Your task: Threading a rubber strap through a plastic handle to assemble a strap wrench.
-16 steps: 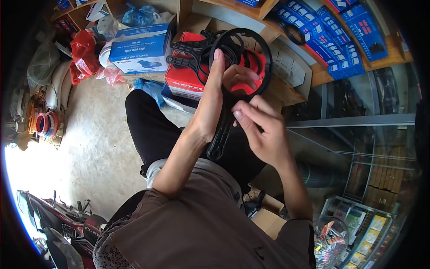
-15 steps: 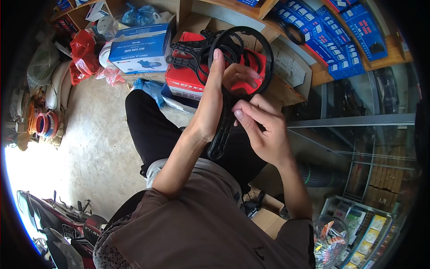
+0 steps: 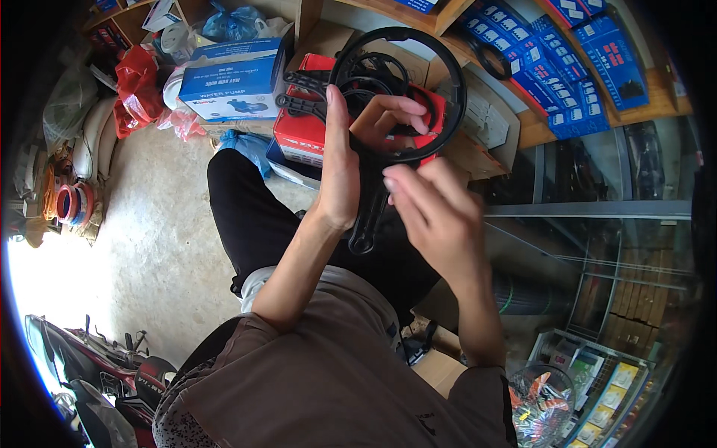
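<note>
My left hand (image 3: 342,168) holds a black plastic filter housing wrench (image 3: 364,224), a large ring on a slotted handle. Its fingers pass through the ring and curl, while the thumb points up along the outer left side. The handle hangs down toward my lap, against the palm. Beside the neck of the handle, my right hand (image 3: 437,213) is closed in a pinch, slightly blurred, with its fingertips at the handle's edge. Anything between those fingertips is too small to make out. More black wrenches (image 3: 306,93) lie on a red box (image 3: 299,138) behind the ring.
A blue and white pump box (image 3: 233,82) stands left of the red box. Wooden shelving (image 3: 523,134) with blue cards runs along the back right, above a glass display case (image 3: 590,210). Red bags (image 3: 138,89) sit at far left; a motorbike (image 3: 104,373) is at lower left.
The wrench has shifted a little upward, its ring turning more toward me. My left hand's thumb has moved left, and the right hand has shifted slightly down beside the handle.
</note>
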Available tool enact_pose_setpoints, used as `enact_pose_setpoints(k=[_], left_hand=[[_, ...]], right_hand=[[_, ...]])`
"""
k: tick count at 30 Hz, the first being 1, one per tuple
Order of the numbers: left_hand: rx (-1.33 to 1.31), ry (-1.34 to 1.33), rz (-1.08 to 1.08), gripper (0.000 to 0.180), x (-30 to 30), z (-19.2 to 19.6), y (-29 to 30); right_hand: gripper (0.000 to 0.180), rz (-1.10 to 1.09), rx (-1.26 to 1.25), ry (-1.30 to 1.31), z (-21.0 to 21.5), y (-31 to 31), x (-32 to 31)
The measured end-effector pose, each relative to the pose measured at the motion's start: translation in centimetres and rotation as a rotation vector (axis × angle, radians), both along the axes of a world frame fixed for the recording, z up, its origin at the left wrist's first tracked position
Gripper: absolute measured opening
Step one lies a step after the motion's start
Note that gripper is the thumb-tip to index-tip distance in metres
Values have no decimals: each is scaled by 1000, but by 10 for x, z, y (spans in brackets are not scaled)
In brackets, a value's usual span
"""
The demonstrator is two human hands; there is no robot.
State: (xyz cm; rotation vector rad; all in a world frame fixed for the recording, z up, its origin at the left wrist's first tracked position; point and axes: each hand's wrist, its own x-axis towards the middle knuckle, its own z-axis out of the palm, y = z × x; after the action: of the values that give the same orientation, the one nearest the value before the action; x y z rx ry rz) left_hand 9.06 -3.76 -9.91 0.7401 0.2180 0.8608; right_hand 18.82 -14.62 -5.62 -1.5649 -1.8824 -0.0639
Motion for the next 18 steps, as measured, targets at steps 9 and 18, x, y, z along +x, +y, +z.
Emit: enact_pose_setpoints(k=[9,18], left_hand=[[-32,52,18,99,-3,5,-4],[-50,33,110,96,-3,0,-6]], right_hand=[[12,129,-91,266,0,-6,8],[16,-78,136,263,-11,-8,-4]])
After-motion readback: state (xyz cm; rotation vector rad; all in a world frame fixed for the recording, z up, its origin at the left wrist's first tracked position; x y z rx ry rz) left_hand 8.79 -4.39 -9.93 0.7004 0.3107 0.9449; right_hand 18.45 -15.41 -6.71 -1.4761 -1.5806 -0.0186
